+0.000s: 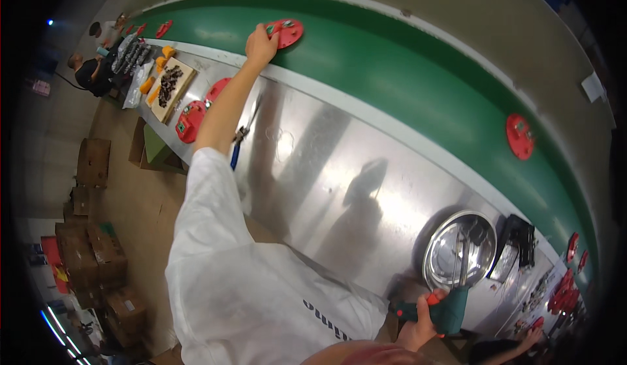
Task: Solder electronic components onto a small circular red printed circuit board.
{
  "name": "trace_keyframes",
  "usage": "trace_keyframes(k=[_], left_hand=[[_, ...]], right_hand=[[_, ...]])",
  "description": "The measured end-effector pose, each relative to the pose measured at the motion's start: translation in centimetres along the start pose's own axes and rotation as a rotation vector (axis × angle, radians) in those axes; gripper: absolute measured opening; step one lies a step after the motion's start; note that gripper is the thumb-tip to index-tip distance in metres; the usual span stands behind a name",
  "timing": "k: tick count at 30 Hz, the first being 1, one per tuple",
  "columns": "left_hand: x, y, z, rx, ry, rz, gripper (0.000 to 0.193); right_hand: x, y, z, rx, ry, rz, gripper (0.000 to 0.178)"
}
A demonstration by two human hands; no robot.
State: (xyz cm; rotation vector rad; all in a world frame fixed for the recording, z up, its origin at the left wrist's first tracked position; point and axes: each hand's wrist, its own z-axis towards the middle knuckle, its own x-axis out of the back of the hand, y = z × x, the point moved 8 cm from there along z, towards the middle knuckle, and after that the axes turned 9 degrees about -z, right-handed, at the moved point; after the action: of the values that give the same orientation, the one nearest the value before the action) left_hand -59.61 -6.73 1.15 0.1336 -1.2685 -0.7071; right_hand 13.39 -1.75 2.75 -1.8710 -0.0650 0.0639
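With my left arm stretched far forward, my left hand has its fingers closed on the edge of a red round plate with small parts on it. This plate is at the green conveyor belt. Low on the right, my right hand is wrapped round a dark green power screwdriver with an orange-red switch. Its long bit points over a shiny metal bowl. Under my left forearm lie another red plate and a third one, partly covered by the arm. Blue-handled pliers lie beside the forearm.
A steel worktable runs along the belt. On its left stand a wooden board with dark small parts and orange pieces. A black holder stands beyond the bowl. Another red plate rides the belt. A co-worker's hand shows lower right; cardboard boxes are stacked left.
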Motion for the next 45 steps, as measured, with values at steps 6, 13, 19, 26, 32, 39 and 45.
trace_keyframes(k=[6,13,19,26,32,39,45], left_hand=[[4.0,16.0,-23.2,-0.712,-0.635,-0.528,0.043],[7.4,18.7,-43.1,-0.978,-1.111,-0.644,0.049],[9.1,16.5,-44.2,-0.897,-0.853,-0.637,0.055],[12.2,12.1,-47.6,-0.301,-0.792,-0.947,0.037],[9.8,12.8,-49.9,0.121,-0.888,-1.165,0.014],[9.6,14.4,-49.5,-0.096,-0.891,-1.104,0.013],[10.4,15.6,-49.6,-0.286,-0.922,-1.055,0.018]], right_hand=[[0.5,1.3,-0.3,0.043,-0.133,-0.074,0.045],[-1.2,2.0,-1.3,0.051,-0.270,0.050,0.041],[-1.3,2.9,-1.7,0.015,-0.327,0.068,0.040],[-1.6,3.2,-1.9,0.006,-0.334,0.050,0.038],[-3.7,3.6,-1.8,0.050,-0.413,0.057,0.038],[-7.3,4.0,-1.8,0.083,-0.511,0.001,0.045],[-8.4,4.5,-1.3,0.057,-0.508,-0.016,0.033]])
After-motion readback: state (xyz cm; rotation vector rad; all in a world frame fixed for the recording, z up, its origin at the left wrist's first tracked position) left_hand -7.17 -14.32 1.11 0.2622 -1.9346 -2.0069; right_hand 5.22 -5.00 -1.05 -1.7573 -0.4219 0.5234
